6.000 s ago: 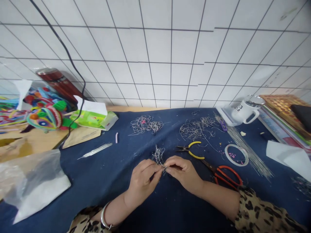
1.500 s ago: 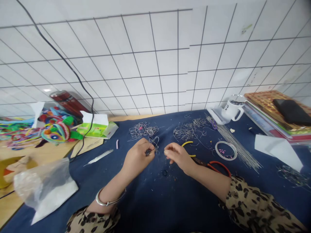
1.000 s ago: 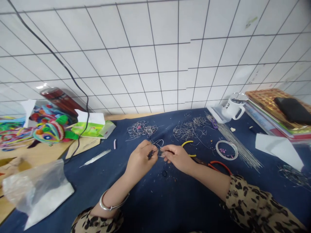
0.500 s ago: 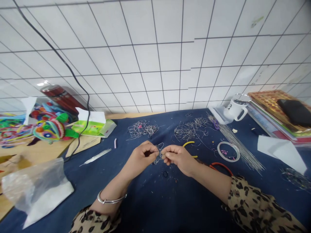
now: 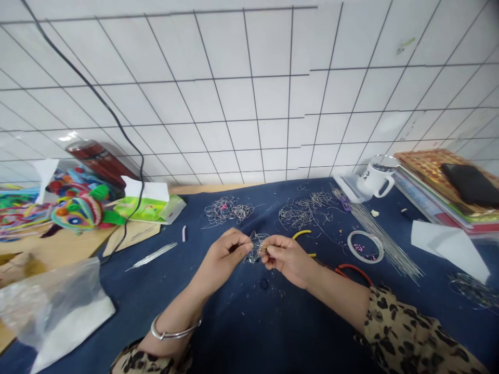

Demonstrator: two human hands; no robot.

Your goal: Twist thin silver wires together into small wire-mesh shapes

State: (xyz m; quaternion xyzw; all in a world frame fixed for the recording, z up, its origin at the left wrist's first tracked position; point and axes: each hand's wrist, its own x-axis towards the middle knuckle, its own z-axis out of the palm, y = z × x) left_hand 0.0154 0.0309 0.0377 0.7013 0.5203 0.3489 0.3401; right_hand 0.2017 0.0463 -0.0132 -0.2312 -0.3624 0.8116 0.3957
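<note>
A small tangle of bent silvery wire (image 5: 256, 242) sits between my two hands, above the dark blue cloth. My left hand (image 5: 223, 259) is closed in a thumb-and-finger pinch at its left side. On the other side, my right hand (image 5: 291, 258) pinches the wire between thumb and curled fingers. Fingertips hide part of the piece, so its exact shape is unclear. Just past my right hand, yellow-handled pliers (image 5: 302, 233) lie partly covered. Red-handled pliers (image 5: 356, 270) show behind my right forearm. A small dark ring (image 5: 264, 284) lies below the hands.
Heaps of tangled wire (image 5: 228, 209) and more loose wire (image 5: 306, 209) lie beyond my hands. Straight wires (image 5: 384, 239), a clear ring (image 5: 351, 247) and a white mug (image 5: 376, 177) are at right. A plastic bag (image 5: 66, 306) and a colourful plush fish (image 5: 80, 212) are at left.
My left thumb and finger have pressed closer together, and the fingertips of both hands are slightly farther apart, showing more wire. The whole view has shifted slightly.
</note>
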